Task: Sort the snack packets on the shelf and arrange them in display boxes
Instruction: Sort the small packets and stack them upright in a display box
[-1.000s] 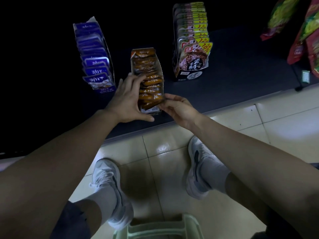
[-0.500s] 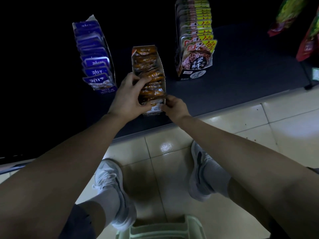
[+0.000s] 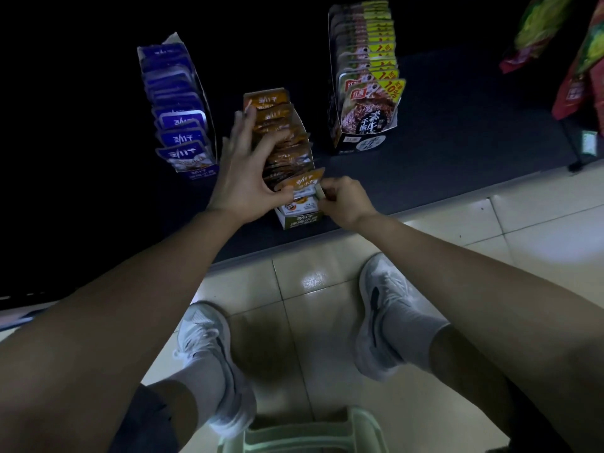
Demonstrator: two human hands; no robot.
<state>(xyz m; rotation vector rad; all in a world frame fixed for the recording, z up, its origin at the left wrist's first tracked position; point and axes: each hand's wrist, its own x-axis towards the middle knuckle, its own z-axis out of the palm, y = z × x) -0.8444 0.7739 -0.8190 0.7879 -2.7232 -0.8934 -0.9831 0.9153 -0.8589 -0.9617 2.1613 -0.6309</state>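
Three display boxes stand on the dark shelf (image 3: 457,142): a blue box (image 3: 196,168) at upper left, an orange box (image 3: 299,219) in the centre of the frame, and a dark box (image 3: 362,143) with yellow-cornered packets at upper centre-right. Each holds one row of glossy flat foil packets standing on edge. They overlap too closely for a sure count.

The orange box is narrow cardboard. Its long axis runs from the shelf's front lip towards the top of the frame, leaning slightly left, with the open low end facing the person.

Both hands work there. The left hand (image 3: 243,178) clamps the orange packets (image 3: 284,148), fingers fanned over their tops and thumb at the front. The right hand (image 3: 346,199) is curled and pinches the right edge of the front packet (image 3: 305,181), which tilts forward.

Below are two pale mesh shoes (image 3: 209,335) on shiny cream tiles (image 3: 539,223). Crinkled red-and-green bags (image 3: 575,80) hang at upper right.
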